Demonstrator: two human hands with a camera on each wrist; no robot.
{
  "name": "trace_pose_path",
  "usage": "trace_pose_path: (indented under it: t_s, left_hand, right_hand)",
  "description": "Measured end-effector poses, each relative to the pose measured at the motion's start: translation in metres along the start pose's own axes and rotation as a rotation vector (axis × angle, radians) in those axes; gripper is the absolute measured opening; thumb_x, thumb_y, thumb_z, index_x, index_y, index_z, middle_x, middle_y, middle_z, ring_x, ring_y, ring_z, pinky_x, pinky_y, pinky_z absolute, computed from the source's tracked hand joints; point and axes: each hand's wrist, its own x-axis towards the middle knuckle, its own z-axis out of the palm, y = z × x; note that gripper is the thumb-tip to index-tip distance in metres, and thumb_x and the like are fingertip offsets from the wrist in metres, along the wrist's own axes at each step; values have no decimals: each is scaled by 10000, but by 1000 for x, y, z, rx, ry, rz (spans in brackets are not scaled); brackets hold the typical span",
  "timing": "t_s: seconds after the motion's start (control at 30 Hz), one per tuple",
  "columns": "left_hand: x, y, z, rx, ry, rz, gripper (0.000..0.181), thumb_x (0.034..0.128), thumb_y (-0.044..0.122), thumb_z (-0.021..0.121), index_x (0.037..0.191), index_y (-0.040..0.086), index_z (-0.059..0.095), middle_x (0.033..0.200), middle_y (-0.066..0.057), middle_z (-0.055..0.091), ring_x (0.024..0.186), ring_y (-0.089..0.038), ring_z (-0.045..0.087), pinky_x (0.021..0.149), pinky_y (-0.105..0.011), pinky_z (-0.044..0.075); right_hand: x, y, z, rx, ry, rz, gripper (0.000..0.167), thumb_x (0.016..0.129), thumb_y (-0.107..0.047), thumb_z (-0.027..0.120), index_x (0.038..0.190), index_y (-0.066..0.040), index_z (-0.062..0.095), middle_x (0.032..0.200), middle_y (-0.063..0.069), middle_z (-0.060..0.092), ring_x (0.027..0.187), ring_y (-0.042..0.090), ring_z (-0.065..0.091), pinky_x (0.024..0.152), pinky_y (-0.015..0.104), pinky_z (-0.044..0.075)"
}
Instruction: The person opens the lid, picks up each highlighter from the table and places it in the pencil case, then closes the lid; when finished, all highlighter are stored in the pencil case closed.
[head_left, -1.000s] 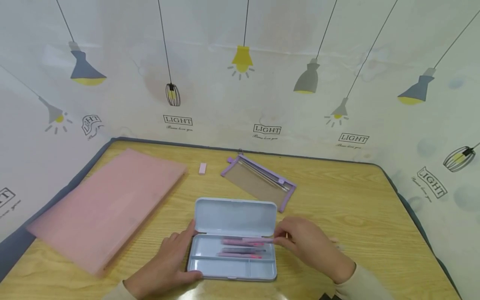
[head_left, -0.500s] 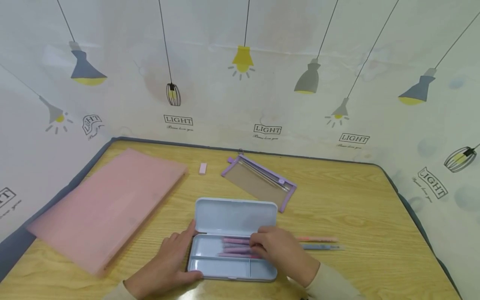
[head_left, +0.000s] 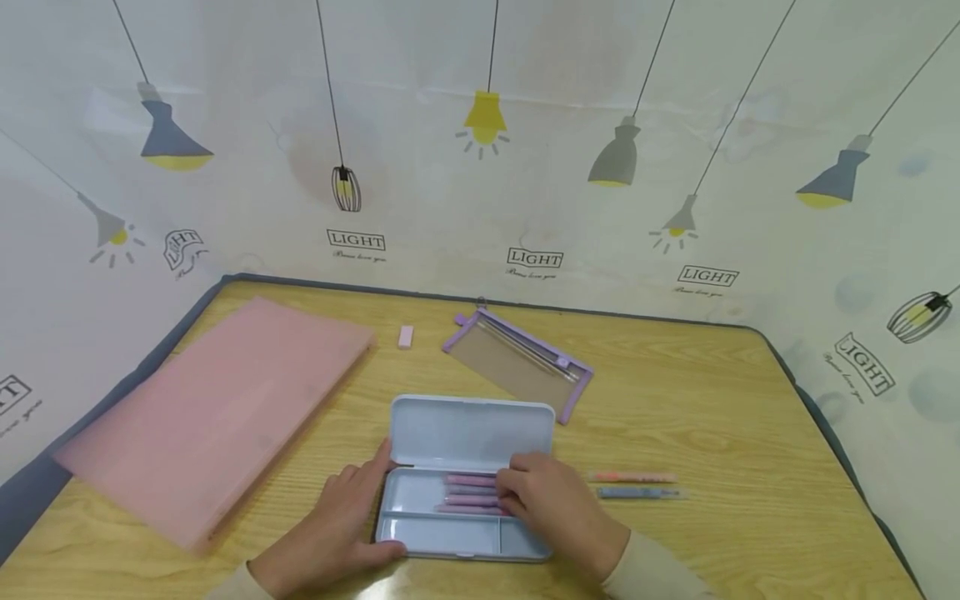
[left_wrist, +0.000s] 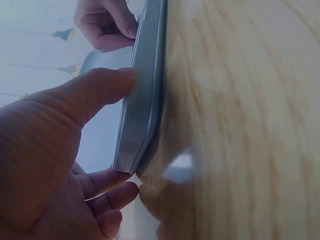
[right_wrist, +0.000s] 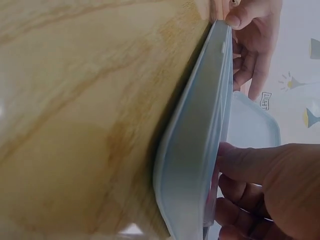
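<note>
A light blue pencil case (head_left: 472,431) lies on the table with its lid raised. Several pink and purple pens (head_left: 468,481) rest side by side in its long rear compartment. My left hand (head_left: 333,521) grips the case's left end; in the left wrist view the thumb (left_wrist: 107,87) presses the front wall while fingers reach round the end. Over the right part of the case, my right hand (head_left: 562,508) pinches a pen with curled fingers, hiding the pens' right ends. In the right wrist view its thumb (right_wrist: 245,162) is at the case's rim.
An orange pen (head_left: 637,477) and a blue pen (head_left: 641,493) lie right of the case. Behind it are a mesh zip pouch (head_left: 502,367) with purple edges and a small eraser (head_left: 406,337). A large pink folder (head_left: 225,408) covers the table's left side.
My right hand has moved left from the case's right edge, bringing a pen in among the others. The orange and blue pens, mostly hidden before, now show. My left hand has stayed put.
</note>
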Motion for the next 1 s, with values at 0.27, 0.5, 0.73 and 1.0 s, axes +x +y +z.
trace_pose_path:
  t_s: [0.27,0.5,0.73,1.0]
  left_hand:
    - [0,0,1,-3,-8,-5,1179,724,516,807,1530,-56,164,1307,-48,569,966,-127,442,841,-342,356]
    - [0,2,0,-21,-21,-34,1189,713,513,817,1543,-24,157,1287,-40,570,972,-127,439,845,-343,356]
    - [1,3,-2,-39,-31,-47,1200,709,512,819,1554,-7,141,1301,-28,573,982,-125,438,856,-349,351]
    - [1,4,-4,-33,-31,-38,1186,718,505,815,1545,-28,152,1308,-41,569,998,-139,450,862,-363,359]
  right_hand:
    - [-3,-2,-3,38,7,25,75,852,-213,759,819,-196,694,796,-106,598,745,40,529,698,238,498]
    - [-14,9,-20,80,115,63,93,818,-188,789,835,-174,699,789,-103,615,744,41,545,657,210,486]
    - [-30,44,-46,146,68,275,54,855,-217,753,857,-221,699,793,-147,601,737,8,536,660,219,469]
    - [-61,104,-70,253,-42,480,98,925,-283,678,960,-194,698,833,-97,625,747,42,533,660,254,453]
